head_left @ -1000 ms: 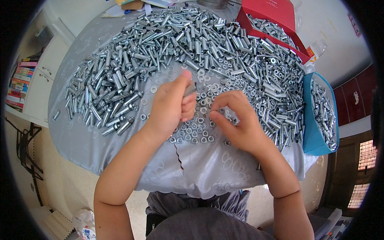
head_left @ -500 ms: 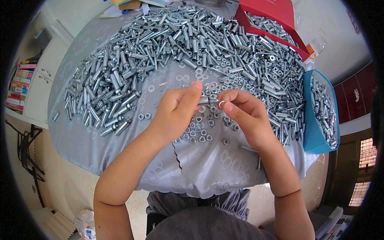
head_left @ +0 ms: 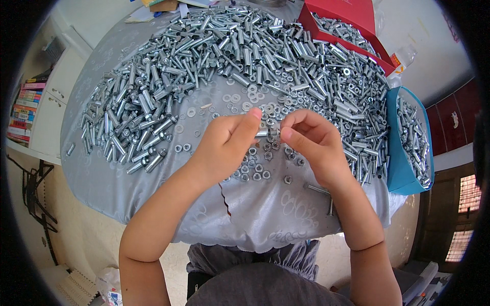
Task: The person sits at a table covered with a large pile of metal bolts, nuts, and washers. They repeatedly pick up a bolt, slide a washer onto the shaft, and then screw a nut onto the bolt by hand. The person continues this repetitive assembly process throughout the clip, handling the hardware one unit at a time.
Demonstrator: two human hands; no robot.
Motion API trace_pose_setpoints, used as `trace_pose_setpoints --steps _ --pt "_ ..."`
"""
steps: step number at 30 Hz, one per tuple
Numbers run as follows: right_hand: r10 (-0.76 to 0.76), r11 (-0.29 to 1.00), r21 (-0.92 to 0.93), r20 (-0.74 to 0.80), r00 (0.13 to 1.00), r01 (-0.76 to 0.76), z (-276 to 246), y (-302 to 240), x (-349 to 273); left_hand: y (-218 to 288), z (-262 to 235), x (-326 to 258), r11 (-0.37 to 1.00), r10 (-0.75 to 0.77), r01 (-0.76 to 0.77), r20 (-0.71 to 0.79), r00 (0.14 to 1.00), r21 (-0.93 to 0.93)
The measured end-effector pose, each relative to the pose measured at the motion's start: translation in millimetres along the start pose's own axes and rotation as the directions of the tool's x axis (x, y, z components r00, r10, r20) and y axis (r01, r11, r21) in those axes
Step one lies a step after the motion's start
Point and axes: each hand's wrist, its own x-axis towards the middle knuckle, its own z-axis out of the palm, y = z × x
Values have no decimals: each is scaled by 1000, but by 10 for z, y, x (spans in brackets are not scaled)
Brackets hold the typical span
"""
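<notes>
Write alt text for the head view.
A person's left hand grips a shiny cylindrical metal fastener while the right hand pinches its end, above a grey tablecloth. Nuts and washers lie near the hands, bordered by a heap of metal sleeves and bolts; a red box and blue box of metal parts stand at right.

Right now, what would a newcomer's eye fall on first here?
A heap of metal parts arcs across the cloth-covered table. In front, the left hand grips a shiny cylinder, the right hand at its end. A red box stands far right, a blue box nearer.
</notes>
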Motion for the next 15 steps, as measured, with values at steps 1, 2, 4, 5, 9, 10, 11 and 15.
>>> trace_pose_setpoints --steps 1,2,4,5,9,10,11,15 --pt "-8 1000 -15 -28 1000 7 26 -23 -14 -2 0 4 1000 8 -8 -1 1000 8" --pt "-16 999 -30 -54 998 14 49 -33 -25 -4 0 6 1000 -1 2 -3 1000 13" --pt "-64 988 -145 -75 995 52 90 -29 -44 -8 3 8 999 -21 21 -7 1000 25" --pt "-89 977 -203 -82 993 71 100 -27 -53 -4 9 6 1000 -28 28 -18 999 13" --pt "-231 905 -379 -52 971 195 94 17 -63 -10 29 -4 999 -42 42 -12 999 -8" --pt "-272 874 -428 -38 962 230 99 30 -60 -14 26 -5 999 -42 42 2 999 -6" --pt "-311 839 -475 -22 950 264 99 42 -59 -17 21 -3 999 -39 39 15 999 -1" --pt "-318 806 -518 28 948 286 75 55 -45 -14 -19 8 997 -73 73 70 995 2"
